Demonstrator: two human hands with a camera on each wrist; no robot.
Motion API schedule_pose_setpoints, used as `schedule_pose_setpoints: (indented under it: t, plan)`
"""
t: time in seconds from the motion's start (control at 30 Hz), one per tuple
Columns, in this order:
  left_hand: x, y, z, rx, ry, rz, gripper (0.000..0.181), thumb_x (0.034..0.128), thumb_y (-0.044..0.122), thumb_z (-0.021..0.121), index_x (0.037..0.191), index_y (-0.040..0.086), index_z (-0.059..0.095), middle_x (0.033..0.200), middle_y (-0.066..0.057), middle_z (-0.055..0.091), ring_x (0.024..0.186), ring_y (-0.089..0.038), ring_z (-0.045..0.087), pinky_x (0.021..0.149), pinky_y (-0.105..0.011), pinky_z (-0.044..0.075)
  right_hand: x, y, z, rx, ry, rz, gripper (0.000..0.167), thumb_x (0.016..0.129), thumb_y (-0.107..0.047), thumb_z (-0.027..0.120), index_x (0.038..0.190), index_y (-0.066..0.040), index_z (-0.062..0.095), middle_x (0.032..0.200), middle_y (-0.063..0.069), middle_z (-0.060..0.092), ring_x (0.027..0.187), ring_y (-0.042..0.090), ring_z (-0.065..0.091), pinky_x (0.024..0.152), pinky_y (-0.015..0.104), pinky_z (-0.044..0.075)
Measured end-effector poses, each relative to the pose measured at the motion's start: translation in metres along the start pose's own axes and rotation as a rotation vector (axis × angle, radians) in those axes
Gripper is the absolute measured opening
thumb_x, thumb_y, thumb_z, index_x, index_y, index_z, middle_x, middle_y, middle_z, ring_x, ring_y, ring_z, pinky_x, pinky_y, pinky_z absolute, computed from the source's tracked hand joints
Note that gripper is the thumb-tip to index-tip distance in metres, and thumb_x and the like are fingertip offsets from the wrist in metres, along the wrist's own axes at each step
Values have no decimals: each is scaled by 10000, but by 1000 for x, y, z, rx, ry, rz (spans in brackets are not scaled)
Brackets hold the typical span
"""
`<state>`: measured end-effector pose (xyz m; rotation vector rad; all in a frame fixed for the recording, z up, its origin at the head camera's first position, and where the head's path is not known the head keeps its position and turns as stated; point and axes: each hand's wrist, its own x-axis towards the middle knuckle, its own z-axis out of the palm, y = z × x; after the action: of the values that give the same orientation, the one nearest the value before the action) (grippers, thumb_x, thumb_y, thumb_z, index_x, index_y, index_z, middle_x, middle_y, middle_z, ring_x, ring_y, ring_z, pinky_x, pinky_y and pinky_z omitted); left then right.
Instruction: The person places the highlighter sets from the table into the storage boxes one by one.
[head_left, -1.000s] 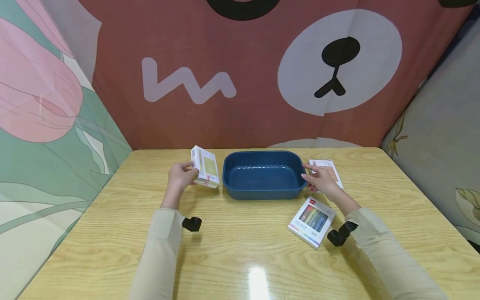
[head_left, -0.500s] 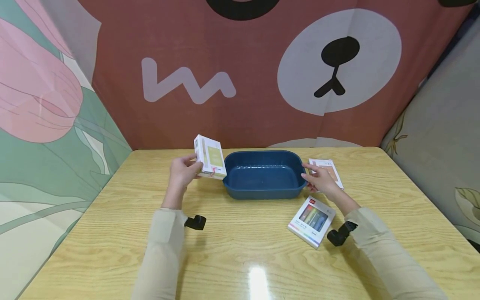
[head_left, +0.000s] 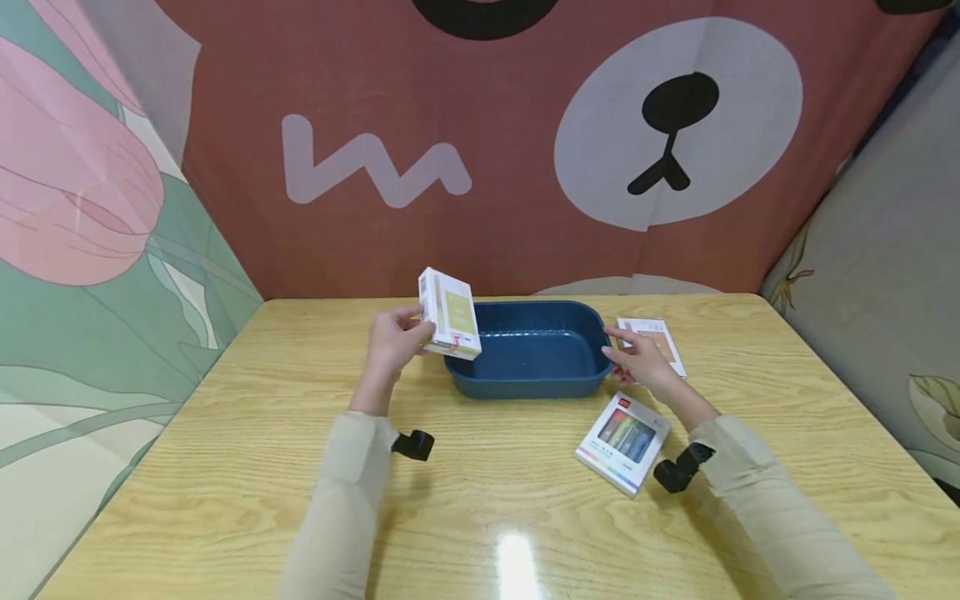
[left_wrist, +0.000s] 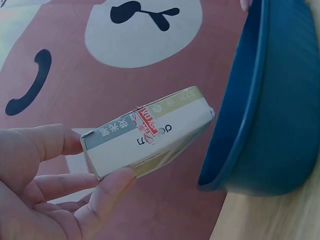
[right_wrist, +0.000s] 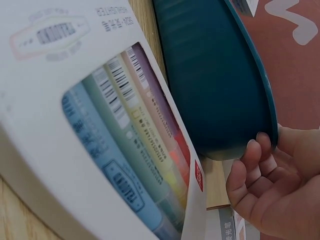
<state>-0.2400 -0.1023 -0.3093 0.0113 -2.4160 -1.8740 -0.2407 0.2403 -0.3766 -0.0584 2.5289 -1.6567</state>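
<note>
My left hand (head_left: pixel 395 340) holds a white highlighter box (head_left: pixel 453 310) with a yellow-green panel, thumb on one side and fingers on the other. The box is tilted and raised over the left end of a dark blue plastic basin (head_left: pixel 528 388). In the left wrist view, red and grey print shows on the narrow side of the highlighter box (left_wrist: pixel 150 132). At the basin's right end, my right hand (head_left: pixel 643 362) pinches the rim; the right wrist view shows its fingers (right_wrist: pixel 252 167) curled against the outer wall.
A windowed pack of coloured highlighters (head_left: pixel 624 446) lies in front of the basin's right end, near my right wrist. Another white box with an orange panel (head_left: pixel 662 335) lies behind my right hand, partly covered. The wooden table (head_left: pixel 465 492) ends at a printed cloth (head_left: pixel 510 250).
My left hand has lifted the highlighter box and carried it rightward, from beside the basin to above its left end. The right hand and the basin have stayed put.
</note>
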Motion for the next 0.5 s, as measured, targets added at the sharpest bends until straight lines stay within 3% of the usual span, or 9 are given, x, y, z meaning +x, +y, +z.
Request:
schedule_pose_setpoints:
  t: [0.33, 0.5]
  plan:
    - [3, -7, 17, 29, -25, -26, 418, 772, -7, 559, 1183, -81, 535, 906, -220, 594, 669, -164, 570, 584, -335, 514, 2, 2, -1, 16, -17, -12, 494, 945, -98, 446, 1390, 15, 263, 590, 105, 521, 505, 153, 506, 483, 287, 459]
    - [4, -10, 26, 55, -29, -29, 421, 769, -6, 564, 1183, -76, 537, 890, -214, 591, 658, -166, 561, 541, -278, 505, 3, 4, -1, 17, -21, -5, 497, 948, -111, 444, 1392, 12, 259, 582, 79, 516, 499, 145, 506, 497, 291, 471]
